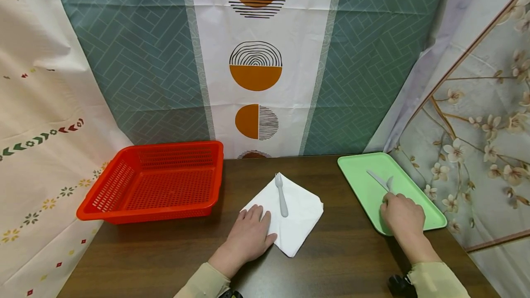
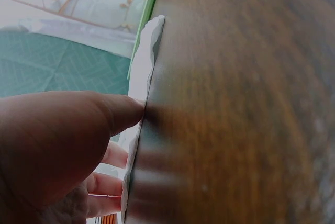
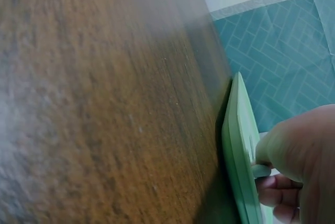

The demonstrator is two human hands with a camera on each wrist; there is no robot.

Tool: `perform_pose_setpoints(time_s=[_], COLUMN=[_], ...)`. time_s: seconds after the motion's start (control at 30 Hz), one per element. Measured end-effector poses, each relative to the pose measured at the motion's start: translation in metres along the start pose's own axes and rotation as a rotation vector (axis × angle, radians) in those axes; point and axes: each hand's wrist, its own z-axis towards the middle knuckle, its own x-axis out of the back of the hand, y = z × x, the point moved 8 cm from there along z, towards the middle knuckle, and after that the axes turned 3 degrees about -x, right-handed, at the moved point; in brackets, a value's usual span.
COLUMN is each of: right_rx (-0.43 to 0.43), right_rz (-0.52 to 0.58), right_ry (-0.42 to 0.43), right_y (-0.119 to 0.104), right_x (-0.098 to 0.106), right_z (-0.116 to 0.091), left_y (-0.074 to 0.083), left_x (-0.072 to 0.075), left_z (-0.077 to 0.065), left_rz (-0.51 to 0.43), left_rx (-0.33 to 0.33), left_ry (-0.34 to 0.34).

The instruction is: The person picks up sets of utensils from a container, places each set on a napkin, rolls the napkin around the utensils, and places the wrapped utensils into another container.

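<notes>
Head view: left hand (image 1: 250, 234) lies spread on napkin (image 1: 301, 213), right hand (image 1: 403, 216) pinches utensil (image 1: 390, 184) over tray (image 1: 382, 164); apparent pickup, next calling for steady lift.

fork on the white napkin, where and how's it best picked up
Probably by the handle, pinched from above across its sides, coming from the near right: the fork lies flat, tines far and handle near, and the left hand touches the napkin on the other side.
</notes>
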Motion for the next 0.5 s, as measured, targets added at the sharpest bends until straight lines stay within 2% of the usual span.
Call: perform_pose_setpoints(time_s=[0.4, 0.5], right_rx=[0.006, -0.004], right_rz=[0.054, 0.063], right_ry=[0.104, 0.107], right_y=[-0.0025, -0.0030], right_x=[0.0058, 0.0060], right_z=[-0.0046, -0.0051], left_y=[0.0010, 0.0012], left_x=[0.0016, 0.0018], left_z=[-0.0009, -0.0010], left_rz=[0.003, 0.007], left_rx=[-0.006, -0.008], left_ry=[0.001, 0.005])
